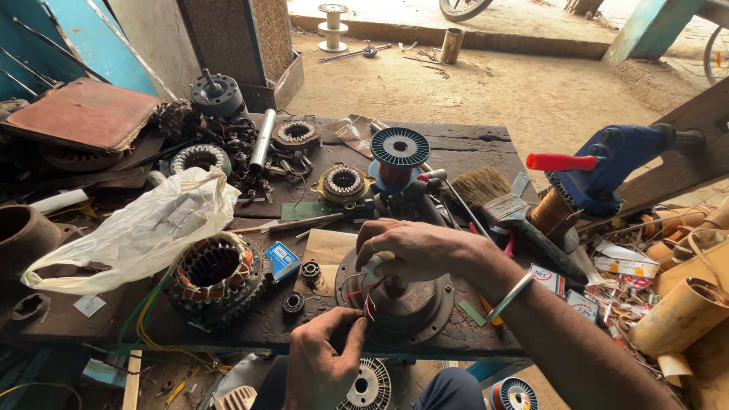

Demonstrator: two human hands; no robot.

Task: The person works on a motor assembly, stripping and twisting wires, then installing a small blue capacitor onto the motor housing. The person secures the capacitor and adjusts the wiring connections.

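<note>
At a cluttered workshop surface, we see a person bent over a round brown motor housing that sits at the near edge, its centre shaft upright. The right hand lies curled over the top of the housing, fingers closed round a small pale part at the shaft; the left hand comes up from just below the housing, fingertips pinched narrowly on the thin red and dark wires that trail from it. We judge the housing heavy and stiff, best gripped by its broad rim, while the wires look thin and easily kinked, to be taken close to where they leave the casing. Left of the housing stands a wound stator with green and yellow leads, and beyond that a crumpled clear plastic bag. Behind the housing a spool of copper wire stands upright. To the right of the housing lies a paintbrush, and farther right a blue hand winder with a red handle.
</note>
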